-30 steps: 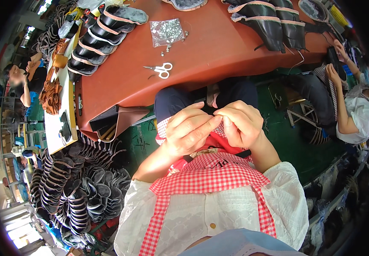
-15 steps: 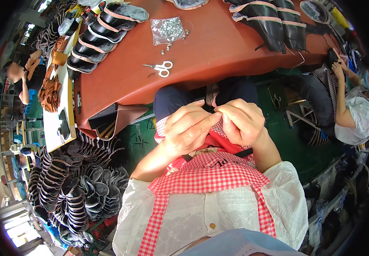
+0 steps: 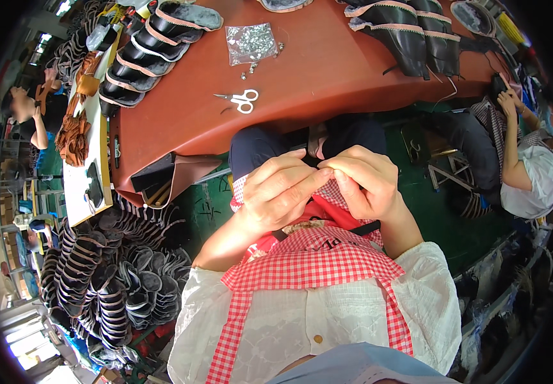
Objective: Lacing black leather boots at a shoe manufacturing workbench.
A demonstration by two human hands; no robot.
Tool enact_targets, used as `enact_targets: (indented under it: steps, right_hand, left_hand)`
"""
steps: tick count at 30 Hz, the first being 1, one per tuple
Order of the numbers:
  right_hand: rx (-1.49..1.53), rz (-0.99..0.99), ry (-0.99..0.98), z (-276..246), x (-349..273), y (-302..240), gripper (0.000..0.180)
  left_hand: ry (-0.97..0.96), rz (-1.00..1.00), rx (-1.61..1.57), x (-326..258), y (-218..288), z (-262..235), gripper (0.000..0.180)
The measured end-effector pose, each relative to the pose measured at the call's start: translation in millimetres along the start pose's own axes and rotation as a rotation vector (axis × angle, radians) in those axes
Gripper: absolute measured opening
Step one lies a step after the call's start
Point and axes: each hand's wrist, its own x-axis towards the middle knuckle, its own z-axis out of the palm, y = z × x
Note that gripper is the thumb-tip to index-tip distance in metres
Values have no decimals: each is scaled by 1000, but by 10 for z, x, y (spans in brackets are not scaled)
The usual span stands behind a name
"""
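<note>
Above my lap, in front of a red checked apron point(image 3: 315, 262), my two hands meet at the fingertips. My left hand point(image 3: 276, 192) is closed, with thumb and fingers pressed together. Touching it, my right hand point(image 3: 369, 182) is pinched with the thumb against the bent forefinger. Whatever sits between the fingertips is too small or hidden to make out. Beyond my knees, white-handled scissors point(image 3: 246, 101) lie on the brown-red table point(image 3: 315, 70). Farther back on it rests a clear bag of small silvery metal parts point(image 3: 251, 43), with a few loose pieces beside it.
Black shoe uppers with pink edging point(image 3: 142, 61) are stacked at the table's left; more black uppers point(image 3: 408, 48) lie at the far right. A brown pouch point(image 3: 184, 176) hangs from the front edge. Piled dark pieces point(image 3: 97, 281) fill the lower left. Another person point(image 3: 526, 173) sits at right.
My right hand has shifted very slightly, its fingers still against those of my left. The table and the things on it look the same.
</note>
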Motion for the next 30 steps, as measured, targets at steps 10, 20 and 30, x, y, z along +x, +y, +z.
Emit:
enact_targets:
  steps: [10,20,30]
  right_hand:
    - [88,97,-12,3,-37,-2,12]
    - [125,138,-48,-19,-47,-39,9]
    - [244,162,-55,-2,-31,-27,8]
  left_hand:
    - [-35,76,48,-42,-36,0,37]
    - [-83,110,20,-54,-63,-30,40]
    - [-80,123,55,-60,-79,-60,43]
